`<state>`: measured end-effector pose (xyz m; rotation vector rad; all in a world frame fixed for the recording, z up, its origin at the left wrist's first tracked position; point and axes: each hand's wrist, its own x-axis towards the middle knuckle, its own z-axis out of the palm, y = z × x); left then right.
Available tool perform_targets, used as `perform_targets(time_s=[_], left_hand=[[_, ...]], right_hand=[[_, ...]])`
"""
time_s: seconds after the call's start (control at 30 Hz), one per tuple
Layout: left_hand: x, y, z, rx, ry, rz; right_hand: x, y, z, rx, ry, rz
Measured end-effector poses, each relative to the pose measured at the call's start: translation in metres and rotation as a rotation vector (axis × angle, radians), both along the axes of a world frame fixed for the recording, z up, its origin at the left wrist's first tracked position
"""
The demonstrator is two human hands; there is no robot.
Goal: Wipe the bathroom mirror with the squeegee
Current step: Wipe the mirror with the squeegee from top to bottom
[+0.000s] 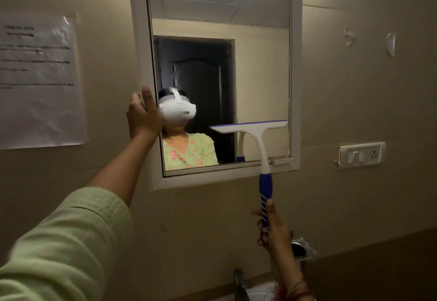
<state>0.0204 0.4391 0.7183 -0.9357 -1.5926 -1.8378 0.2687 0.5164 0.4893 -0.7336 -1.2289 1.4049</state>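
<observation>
Squeegee blade on the lower right of the mirror

The right hand (pixel 274 227) grips the squeegee (pixel 256 139) handle; the left hand (pixel 143 113) clasps the white frame edge of the mirror (pixel 260 68)

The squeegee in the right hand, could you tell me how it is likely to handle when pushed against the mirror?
The squeegee looks like thin moulded plastic, so probably light and fairly stiff. The right hand holds only the handle's low end, so the wide blade may tilt or wobble. The ribbed blue handle should resist slipping.
</observation>
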Motion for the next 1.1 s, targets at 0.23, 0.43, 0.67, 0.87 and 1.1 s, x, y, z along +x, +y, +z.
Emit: perform_targets(time_s=[0.23,0.43,0.67,0.87,1.1], left_hand=[[-0.001,0.001,0.0,0.008,0.01,-0.004],[-0.001,0.001,0.001,0.013,0.01,0.015],[-0.003,0.001,0.0,0.011,0.006,0.01],[-0.003,0.001,0.0,0.009,0.0,0.0],[-0.001,0.001,0.0,0.03,0.011,-0.001]], right_hand=[[-0.006,-0.004,-0.028,-0.099,-0.09,0.034],[-0.009,-0.004,-0.023,-0.115,-0.086,0.065],[-0.008,-0.006,-0.026,-0.095,-0.105,0.066],[-0.009,-0.012,-0.045,-0.169,-0.129,0.092],[-0.014,-0.007,-0.032,-0.101,-0.092,0.096]])
